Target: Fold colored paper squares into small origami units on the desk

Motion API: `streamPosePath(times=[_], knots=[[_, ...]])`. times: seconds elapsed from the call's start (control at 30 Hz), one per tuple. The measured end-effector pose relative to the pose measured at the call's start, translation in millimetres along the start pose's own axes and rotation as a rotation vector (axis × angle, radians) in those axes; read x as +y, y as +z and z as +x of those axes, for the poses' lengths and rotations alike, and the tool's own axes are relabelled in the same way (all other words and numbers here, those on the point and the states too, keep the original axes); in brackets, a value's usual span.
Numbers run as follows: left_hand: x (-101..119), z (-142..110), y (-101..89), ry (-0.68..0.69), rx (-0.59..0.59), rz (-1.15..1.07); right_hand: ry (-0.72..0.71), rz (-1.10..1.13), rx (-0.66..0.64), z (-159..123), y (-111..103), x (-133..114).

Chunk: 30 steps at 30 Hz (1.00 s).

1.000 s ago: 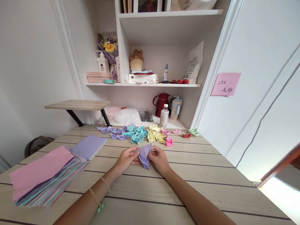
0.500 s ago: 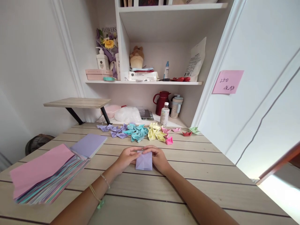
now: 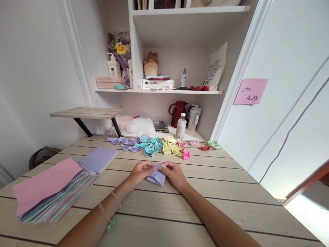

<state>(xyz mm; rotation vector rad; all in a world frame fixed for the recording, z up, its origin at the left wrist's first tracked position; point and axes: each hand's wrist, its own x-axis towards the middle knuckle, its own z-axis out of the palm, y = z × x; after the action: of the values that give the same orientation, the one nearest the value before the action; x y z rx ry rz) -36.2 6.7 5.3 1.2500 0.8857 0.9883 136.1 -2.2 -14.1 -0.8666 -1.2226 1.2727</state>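
Purple paper (image 3: 157, 179), folded small and creased, sits between my two hands over the desk (image 3: 154, 207), and I take my bearings from it. My left hand (image 3: 142, 170) is at its left, thumb and fingers pinching the far left edge. My right hand (image 3: 175, 172) is at its right, the thumb laid on the top face and the fingers curled in behind, partly hidden. Neither hand is nearer; both touch the paper. It looks nearly as wide as it is long, so I see no clear long axis; one corner points towards me, slightly to the right. Whether its underside meets the desk, I can't tell.

Beyond the paper, the teal boats (image 3: 152, 147) lie almost straight ahead, with purple boats (image 3: 125, 143) to their left. Past it and a little right are the yellow boats (image 3: 171, 148) and a bright pink boat (image 3: 186, 155). Well to the paper's left lies the stack (image 3: 47, 180) of coloured sheets.
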Motion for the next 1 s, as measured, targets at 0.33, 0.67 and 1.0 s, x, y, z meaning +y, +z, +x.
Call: streamPosePath(times=[0.33,0.67,1.0], knots=[[5.6,-0.2,-4.4,0.001,0.047,-0.163,-0.011,0.177,-0.059,1.9,-2.6,-2.1],[10.4,0.4,-14.2,-0.020,0.013,-0.039,0.066,0.153,-0.075,2.5,-6.1,-5.8],[7.4,0.4,-13.5,0.009,0.013,-0.017,-0.063,0.012,-0.020,3.2,-4.8,-0.2]])
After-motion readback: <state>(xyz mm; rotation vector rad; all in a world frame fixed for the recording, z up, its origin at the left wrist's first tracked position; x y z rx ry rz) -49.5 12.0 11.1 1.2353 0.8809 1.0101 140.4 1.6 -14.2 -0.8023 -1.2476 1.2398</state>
